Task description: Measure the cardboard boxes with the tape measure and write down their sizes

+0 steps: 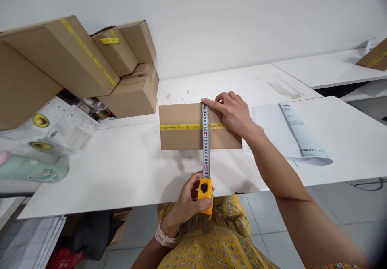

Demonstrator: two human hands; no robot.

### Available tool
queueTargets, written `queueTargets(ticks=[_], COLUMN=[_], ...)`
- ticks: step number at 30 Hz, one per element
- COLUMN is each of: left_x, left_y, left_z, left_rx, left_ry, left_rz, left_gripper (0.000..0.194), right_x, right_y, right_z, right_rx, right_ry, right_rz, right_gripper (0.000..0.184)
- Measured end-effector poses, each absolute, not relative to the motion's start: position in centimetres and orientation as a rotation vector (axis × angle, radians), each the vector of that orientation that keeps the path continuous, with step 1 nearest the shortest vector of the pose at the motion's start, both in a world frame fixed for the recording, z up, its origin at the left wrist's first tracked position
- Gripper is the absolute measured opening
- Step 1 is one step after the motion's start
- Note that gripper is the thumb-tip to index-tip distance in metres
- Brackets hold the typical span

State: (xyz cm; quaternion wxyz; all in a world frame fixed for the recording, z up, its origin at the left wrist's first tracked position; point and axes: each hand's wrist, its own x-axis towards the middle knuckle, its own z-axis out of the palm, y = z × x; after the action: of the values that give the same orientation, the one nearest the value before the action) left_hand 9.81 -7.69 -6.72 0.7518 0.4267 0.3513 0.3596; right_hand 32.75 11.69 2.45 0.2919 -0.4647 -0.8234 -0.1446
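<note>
A small cardboard box [181,138] sealed with yellow tape lies on the white table [121,172]. A tape measure blade [205,140] runs across its top from far edge to near side. My right hand [231,109] presses the blade's tip onto the box's far edge, fingers closed on it. My left hand [189,202] grips the yellow tape measure case [205,192] at the table's near edge.
Stacked cardboard boxes [90,63] and white product cartons [57,130] crowd the left side, with a pale green bottle [30,170] lying there. Folded papers [296,134] lie to the right of the box. Another cardboard box [375,57] sits at the far right.
</note>
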Motion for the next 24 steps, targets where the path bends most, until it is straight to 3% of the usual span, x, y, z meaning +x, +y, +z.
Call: queueTargets(ticks=[24], left_x=[9.1], left_y=[-7.4], left_z=[-8.6], left_rx=[0.957], left_ry=[0.67], left_rz=[0.827], left_gripper=[0.07], right_x=[32.4], right_y=[11.8], right_z=[1.9], right_rx=[-1.299], right_ry=[-2.113], right_rz=[-0.443], right_gripper=[0.044])
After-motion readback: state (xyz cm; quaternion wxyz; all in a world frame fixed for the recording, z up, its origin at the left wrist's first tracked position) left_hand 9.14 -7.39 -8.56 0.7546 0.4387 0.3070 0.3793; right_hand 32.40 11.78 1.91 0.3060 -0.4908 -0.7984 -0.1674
